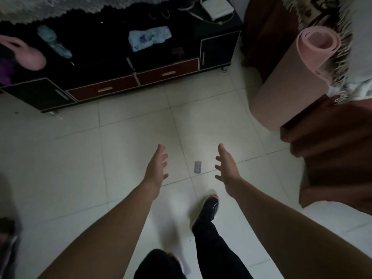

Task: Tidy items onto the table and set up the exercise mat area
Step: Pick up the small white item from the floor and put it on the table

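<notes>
From the head camera, looks down on a pale tiled floor (pixel 120 137). Extends both bare arms forward, palms turned toward each other. Holds the left hand (pixel 156 170) open, fingers straight and slightly spread, gripping nothing. Holds the right hand (pixel 227 170) open too, fingers loosely fanned, empty. Hovers both above the tiles, apart from each other. Frames between them a small pale remote-like item (pixel 198 167) lying flat on the floor; too small to tell what exactly.

Finds the exercise mat (pixel 291 77) at the upper right, well apart from both hands. Stands on end on the floor, rolled into a thick tube and tilted a little. Shows a loose spiral at its top end, soft pale pink inside the coil. Turns a duller, dusty pink-brown on the outer skin, smooth and unmarked. Sits just beside brown wooden furniture (pixel 332 148) on the right; cannot tell whether touching.

Across the top, takes in a low dark cabinet (pixel 120 87) with red drawer fronts. Carries on its top a tissue pack (pixel 150 38), a teal item (pixel 54 42), a pink item (pixel 26 55) and a white box (pixel 218 7) with cables.

Below the hands, catches a dark shoe (pixel 207 206) planted on the tiles under a black trouser leg.
</notes>
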A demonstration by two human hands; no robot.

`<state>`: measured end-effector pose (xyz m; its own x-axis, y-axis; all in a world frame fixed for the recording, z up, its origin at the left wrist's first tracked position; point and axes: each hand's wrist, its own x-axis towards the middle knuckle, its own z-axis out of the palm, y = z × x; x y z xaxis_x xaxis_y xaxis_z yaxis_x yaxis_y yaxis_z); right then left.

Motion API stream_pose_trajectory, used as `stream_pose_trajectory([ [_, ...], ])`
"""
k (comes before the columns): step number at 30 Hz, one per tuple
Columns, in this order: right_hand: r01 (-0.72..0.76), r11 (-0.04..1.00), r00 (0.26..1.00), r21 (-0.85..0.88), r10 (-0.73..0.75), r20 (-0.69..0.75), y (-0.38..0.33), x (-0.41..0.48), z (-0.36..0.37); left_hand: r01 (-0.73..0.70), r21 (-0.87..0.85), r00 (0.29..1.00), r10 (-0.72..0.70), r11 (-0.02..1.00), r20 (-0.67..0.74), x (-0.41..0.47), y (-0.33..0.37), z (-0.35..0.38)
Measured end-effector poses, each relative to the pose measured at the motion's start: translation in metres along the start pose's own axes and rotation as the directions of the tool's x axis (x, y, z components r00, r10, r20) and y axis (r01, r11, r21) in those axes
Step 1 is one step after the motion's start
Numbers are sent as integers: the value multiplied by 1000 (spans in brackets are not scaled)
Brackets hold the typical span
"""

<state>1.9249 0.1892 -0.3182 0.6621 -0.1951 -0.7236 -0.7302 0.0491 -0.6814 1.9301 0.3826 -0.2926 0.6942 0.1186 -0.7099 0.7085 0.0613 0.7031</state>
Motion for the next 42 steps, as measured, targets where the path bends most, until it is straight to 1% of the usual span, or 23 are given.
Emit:
stream_pose_trajectory([
  [5, -79, 993, 996, -84, 76, -40, 9, 89, 9, 47, 51, 999, -47, 998, 12, 95, 2, 24],
  [9, -134, 975, 987, -178, 116, -111, 58, 176, 21, 61, 119, 998, -63, 991, 20, 197, -28, 26],
  [13, -188, 949, 972, -254, 142, -188, 142, 279, 36, 98, 203, 994, -105, 974, 25, 314, -108, 30],
  [15, -204, 931, 969, -303, 148, -199, 188, 335, 49, 97, 247, 994, -107, 964, 27, 368, -155, 30],
  [18, -222, 887, 967, -406, 148, -206, 246, 406, 65, 140, 258, 987, -155, 956, 37, 438, -226, 29],
  [20, -218, 848, 967, -484, 122, -222, 279, 449, 74, 162, 261, 982, -180, 952, 48, 478, -268, 30],
  [22, -225, 808, 963, -544, 99, -250, 307, 486, 85, 172, 277, 980, -193, 945, 48, 508, -302, 30],
  [24, -236, 799, 958, -553, 96, -270, 330, 515, 95, 178, 289, 979, -199, 941, 44, 526, -326, 31],
  [28, -242, 779, 943, -579, 48, -330, 356, 546, 110, 187, 307, 978, -207, 933, 33, 541, -352, 35],
  [31, -240, 751, 941, -615, 23, -339, 356, 550, 116, 187, 305, 978, -207, 934, 35, 541, -352, 37],
  [34, -214, 772, 949, -598, 21, -313, 335, 537, 113, 187, 310, 978, -206, 932, 27, 533, -330, 37],
  [37, -179, 842, 951, -509, 17, -308, 279, 510, 102, 157, 309, 985, -169, 938, 14, 518, -283, 40],
  [39, -150, 887, 952, -437, 9, -307, 227, 489, 89, 123, 301, 991, -131, 946, 6, 502, -237, 48],
  [42, -99, 929, 949, -357, -20, -315, 142, 455, 68, 51, 281, 998, -62, 958, 31, 469, -158, 68],
])
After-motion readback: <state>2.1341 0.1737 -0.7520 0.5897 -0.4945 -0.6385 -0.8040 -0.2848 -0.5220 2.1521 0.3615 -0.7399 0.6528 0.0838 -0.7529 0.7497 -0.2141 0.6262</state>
